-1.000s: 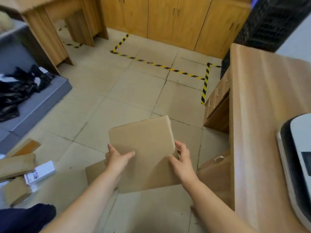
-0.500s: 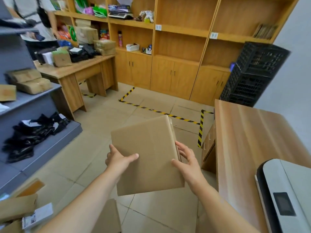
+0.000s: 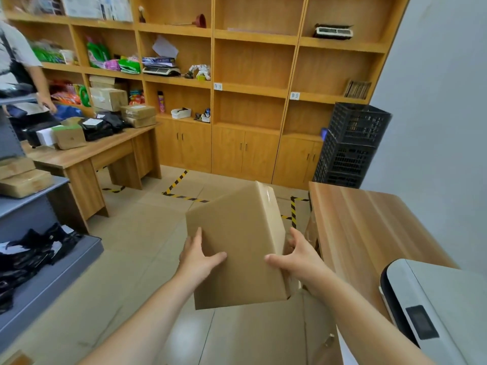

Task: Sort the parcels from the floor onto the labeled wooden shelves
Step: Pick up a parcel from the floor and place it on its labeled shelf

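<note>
Tilted cardboard parcel mid-frame, left hand and right hand spread, pressing its sides; loose palm squeeze risks slip.

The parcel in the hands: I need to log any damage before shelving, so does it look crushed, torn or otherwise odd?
Nothing stands out. The cardboard parcel shows flat faces and clean edges, with clear tape along its top right edge. It is merely tilted, held between the left hand and right hand. Its underside and far faces are hidden.
</note>
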Tool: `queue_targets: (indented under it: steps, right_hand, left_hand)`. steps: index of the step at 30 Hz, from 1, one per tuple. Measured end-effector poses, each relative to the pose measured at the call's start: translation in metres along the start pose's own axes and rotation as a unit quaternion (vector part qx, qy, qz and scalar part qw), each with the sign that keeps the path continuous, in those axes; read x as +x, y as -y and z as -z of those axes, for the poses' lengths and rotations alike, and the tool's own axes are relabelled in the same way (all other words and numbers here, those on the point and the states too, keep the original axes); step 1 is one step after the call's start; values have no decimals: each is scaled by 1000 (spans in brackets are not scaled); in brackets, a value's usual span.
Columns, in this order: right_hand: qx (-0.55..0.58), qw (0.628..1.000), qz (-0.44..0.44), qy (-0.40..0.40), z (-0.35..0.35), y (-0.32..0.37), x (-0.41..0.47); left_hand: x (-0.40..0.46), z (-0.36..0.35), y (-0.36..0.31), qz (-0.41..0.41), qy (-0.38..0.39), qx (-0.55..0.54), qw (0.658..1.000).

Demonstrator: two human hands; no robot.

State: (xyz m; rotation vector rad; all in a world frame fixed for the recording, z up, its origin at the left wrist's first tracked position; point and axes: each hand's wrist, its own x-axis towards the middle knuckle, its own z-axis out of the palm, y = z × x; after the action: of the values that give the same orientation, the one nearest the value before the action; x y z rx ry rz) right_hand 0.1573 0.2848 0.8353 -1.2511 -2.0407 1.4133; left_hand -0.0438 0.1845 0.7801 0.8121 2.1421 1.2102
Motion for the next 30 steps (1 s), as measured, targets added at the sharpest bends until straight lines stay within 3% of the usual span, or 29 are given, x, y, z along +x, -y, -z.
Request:
queue_targets:
  steps: [3,7,15,23,30]
  right_hand:
    - [-31,999,6,-38,-10,5,-2]
    - [-88,992,23,-88,-17,10,-11]
    - [-185,962,75,-184,-31,20,-30]
    - [-72,987,141,-27,-27,34,-61]
    - [-46,985,165,4,-41,37,-72]
  left_hand:
    - [-13,-10,-20,-97,39,57,993]
    - [-42,-26,-43,-173,91,-2,981]
    - [-71,-36,-63,-113,120,-136,977]
    - [-66,-15,-56,-64,63,-210,974]
    - [-79,-2,-66,-101,-18,-149,983]
